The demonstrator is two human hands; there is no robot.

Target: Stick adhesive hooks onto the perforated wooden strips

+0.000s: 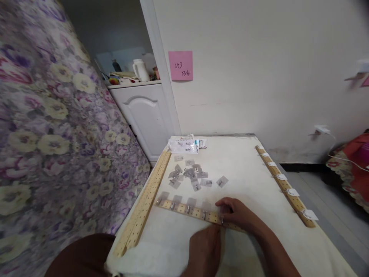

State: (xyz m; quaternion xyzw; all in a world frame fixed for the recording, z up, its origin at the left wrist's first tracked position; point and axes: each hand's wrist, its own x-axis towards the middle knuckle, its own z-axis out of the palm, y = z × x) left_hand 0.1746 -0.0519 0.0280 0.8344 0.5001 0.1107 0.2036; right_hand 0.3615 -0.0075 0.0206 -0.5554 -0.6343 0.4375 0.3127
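A light wooden strip with holes lies across the near part of the white table, and several clear adhesive hooks are stuck along it. My right hand rests on the strip's right part, its fingers curled and pressed onto a hook there. Just below the strip, my left hand lies on the table with its fingers bent; I cannot make out what, if anything, is in them. A loose pile of clear adhesive hooks lies beyond the strip.
Two long perforated wooden strips lie along the table's left edge. Another strip with white tags runs along the right edge. A hook packet lies at the far end. A flowered mattress leans on the left; a pink note is on the wall.
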